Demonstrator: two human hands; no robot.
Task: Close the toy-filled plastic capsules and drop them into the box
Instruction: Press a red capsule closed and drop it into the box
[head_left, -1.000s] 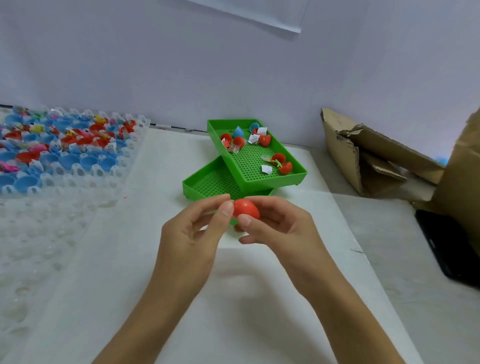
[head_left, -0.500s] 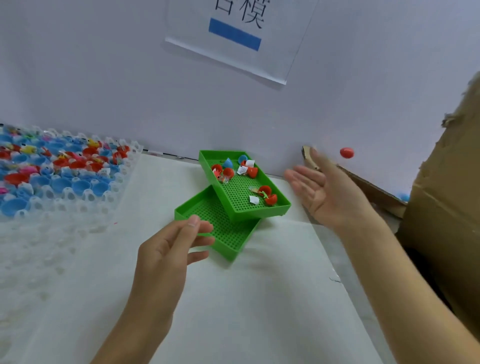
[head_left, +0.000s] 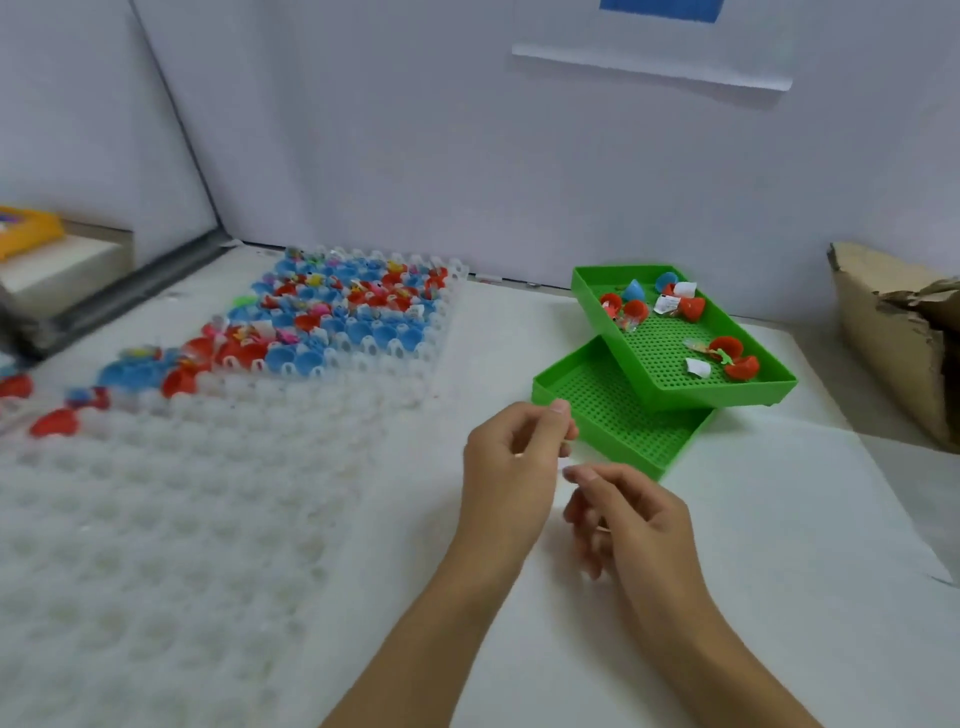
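Both my hands hover empty over the white table in front of me. My left hand (head_left: 511, 457) has loosely curled fingers, thumb near forefinger, holding nothing. My right hand (head_left: 623, 512) sits just right of it, fingers relaxed and blurred by motion. Several open red and blue capsule halves (head_left: 332, 317) with small toys fill the far part of a clear plastic holder tray (head_left: 171, 519) on the left. The upper green tray (head_left: 779, 382) holds a few more open capsules (head_left: 727, 353). The cardboard box (head_left: 893, 332) stands at the right edge.
A second green tray (head_left: 613, 415) lies under the upper one, just beyond my hands. A yellow item (head_left: 26, 231) sits on a ledge far left. The white wall with a paper sign (head_left: 654, 62) runs behind the table.
The closed red capsule left my right hand and flew toward the box. My right hand came back beside my left. My view swung left toward the holder tray.
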